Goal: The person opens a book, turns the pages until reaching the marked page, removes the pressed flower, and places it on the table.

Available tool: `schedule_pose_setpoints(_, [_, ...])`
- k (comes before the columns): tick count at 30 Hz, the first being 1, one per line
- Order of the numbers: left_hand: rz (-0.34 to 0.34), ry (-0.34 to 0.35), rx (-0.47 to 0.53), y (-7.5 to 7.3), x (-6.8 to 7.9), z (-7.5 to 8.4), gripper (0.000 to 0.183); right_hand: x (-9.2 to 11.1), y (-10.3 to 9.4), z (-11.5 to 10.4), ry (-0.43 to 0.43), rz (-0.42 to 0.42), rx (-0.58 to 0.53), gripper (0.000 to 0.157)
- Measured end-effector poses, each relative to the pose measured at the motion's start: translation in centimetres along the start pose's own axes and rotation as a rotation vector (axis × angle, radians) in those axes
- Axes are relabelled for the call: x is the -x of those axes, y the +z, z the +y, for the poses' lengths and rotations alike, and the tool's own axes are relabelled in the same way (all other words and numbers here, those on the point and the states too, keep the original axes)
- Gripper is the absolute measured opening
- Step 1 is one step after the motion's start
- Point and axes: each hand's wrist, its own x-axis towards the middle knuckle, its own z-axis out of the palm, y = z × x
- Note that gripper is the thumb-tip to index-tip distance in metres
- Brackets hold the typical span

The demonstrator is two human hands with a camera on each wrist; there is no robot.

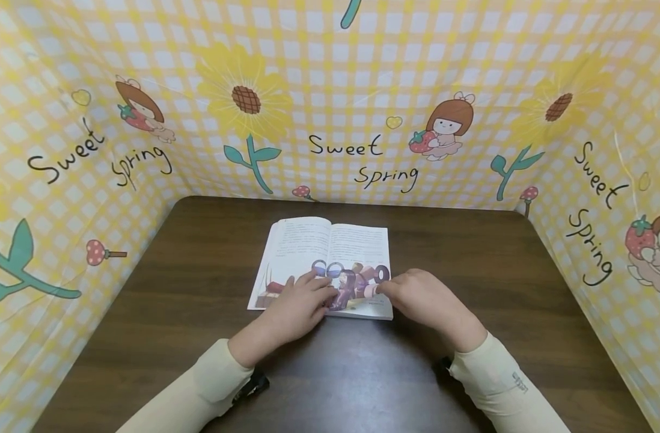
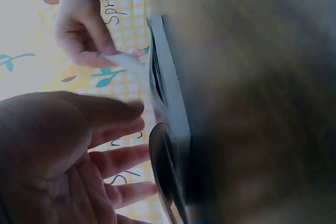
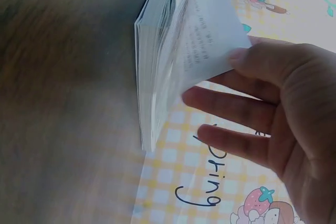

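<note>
An open book with text and a coloured picture along the bottom of its pages lies on the table. My left hand rests on the lower left page near the spine; in the left wrist view its fingers are spread and nearly straight, fingertips on the page. At the book's right edge, my right hand pinches a page between thumb and forefinger. That page is lifted and bends up from the block of pages beneath it, as both wrist views show. The other right fingers extend below the page corner.
The brown wooden table runs out on all sides of the book. A yellow checked cloth with flowers and lettering stands as walls at the back and both sides. Dark straps show at the wrists under cream sleeves.
</note>
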Motion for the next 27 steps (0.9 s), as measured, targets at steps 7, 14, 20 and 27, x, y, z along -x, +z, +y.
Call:
schedule_pose_setpoints(7, [-0.006, -0.017, 0.007, 0.2, 0.0, 0.3, 0.044, -0.3, -1.0, -0.1, -0.057, 0.125, 0.052, 0.020])
schedule_pose_setpoints(14, [0.043, -0.044, 0.007, 0.8, -0.2, 0.2, 0.040, -0.5, -1.2, -0.3, -0.109, 0.231, 0.103, 0.023])
schedule_pose_setpoints(20, [0.067, -0.084, 0.033, 1.0, -0.1, 0.5, 0.035, -0.5, -1.1, -0.4, -0.115, 0.333, 0.056, 0.019])
schedule_pose_setpoints(27, [0.124, -0.096, 0.038, 1.0, -0.3, 0.6, 0.039, -0.5, -1.3, -0.1, -0.019, 0.464, -0.016, 0.023])
